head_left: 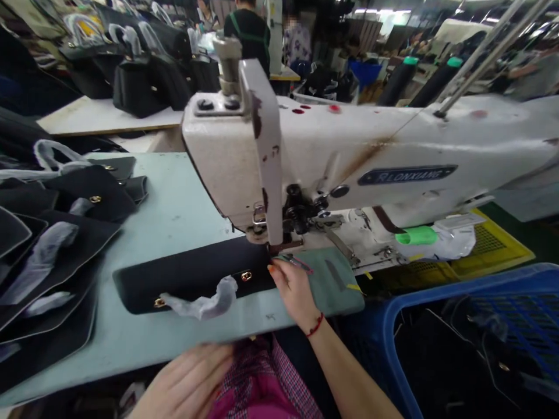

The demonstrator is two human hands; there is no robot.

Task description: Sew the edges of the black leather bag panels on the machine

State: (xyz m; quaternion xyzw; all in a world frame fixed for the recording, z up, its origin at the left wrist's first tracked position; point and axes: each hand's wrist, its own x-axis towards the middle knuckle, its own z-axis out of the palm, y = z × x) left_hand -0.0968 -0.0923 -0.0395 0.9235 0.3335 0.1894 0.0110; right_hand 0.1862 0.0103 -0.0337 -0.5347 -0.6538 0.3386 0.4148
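Observation:
A long black bag piece (196,270) with gold-coloured hardware and a handle wrapped in clear plastic (209,302) lies on the pale green sewing table, its right end by the needle area of a white sewing machine (227,157). My right hand (294,285), with a red bracelet at the wrist, is closed with thumb and fingertips on that right end, just below the machine's head. A small tool with a pinkish-red edge (301,265), perhaps thread snips, shows behind its fingers; I cannot tell if it is held. Low over my lap, my left hand (187,378) is blurred, fingers stretched out, apart from the bag piece.
Several black bag pieces (87,203) with plastic-wrapped handles are piled at the left of the table. A blue basket (393,326) with black pieces stands at the right, near a yellow crate (502,250). Finished-looking black bags (140,87) stand behind; people are farther back.

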